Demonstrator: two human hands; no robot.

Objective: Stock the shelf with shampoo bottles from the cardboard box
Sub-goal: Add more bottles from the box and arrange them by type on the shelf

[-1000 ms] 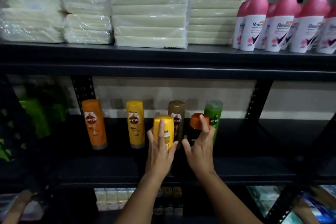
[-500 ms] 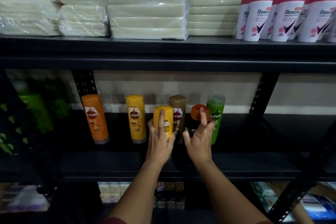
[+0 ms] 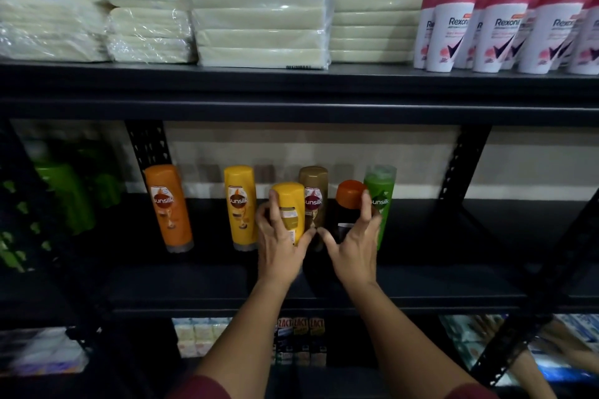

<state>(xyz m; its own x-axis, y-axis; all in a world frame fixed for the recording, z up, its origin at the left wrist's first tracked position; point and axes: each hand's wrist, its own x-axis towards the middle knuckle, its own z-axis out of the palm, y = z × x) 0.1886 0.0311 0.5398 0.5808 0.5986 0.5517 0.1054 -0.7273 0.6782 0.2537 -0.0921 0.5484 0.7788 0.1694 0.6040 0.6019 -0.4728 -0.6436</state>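
Fingers of the left hand [image 3: 281, 241] wrap a yellow bottle [image 3: 289, 211]; the right hand [image 3: 356, 244] grips a dark bottle with an orange cap [image 3: 348, 209]. Both bottles stand mid-shelf [image 3: 421, 282], near the brown bottle [image 3: 313, 196] and green bottle [image 3: 380, 196] behind.

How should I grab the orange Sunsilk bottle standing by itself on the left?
Probably wrap your fingers round the middle of the orange bottle, coming from the front. It stands cap-down, leaning slightly, with open gaps on both sides, so nothing blocks a side-to-side grip there.
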